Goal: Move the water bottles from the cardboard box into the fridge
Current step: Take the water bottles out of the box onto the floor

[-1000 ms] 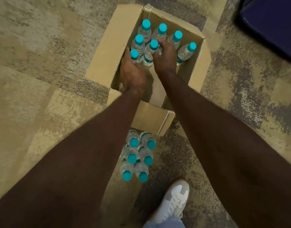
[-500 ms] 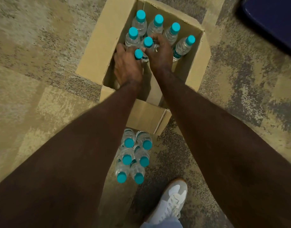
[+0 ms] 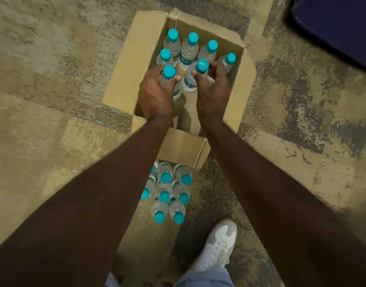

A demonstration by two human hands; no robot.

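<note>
An open cardboard box (image 3: 134,59) sits on the carpet with several clear water bottles with teal caps (image 3: 189,49) standing at its far end. My left hand (image 3: 155,96) grips one bottle (image 3: 169,76) by its upper body above the box. My right hand (image 3: 213,92) grips a second bottle (image 3: 195,76), tilted, just beside the first. Both held bottles are raised above the others. The fridge is not in view.
Several more teal-capped bottles (image 3: 169,195) stand grouped on the carpet in front of the box's near flap (image 3: 182,146). My white shoe (image 3: 217,245) is at the bottom right. A dark blue object (image 3: 339,23) fills the top right corner.
Both hands have closed round one bottle each and lifted them up and toward me, away from the cluster in the box.
</note>
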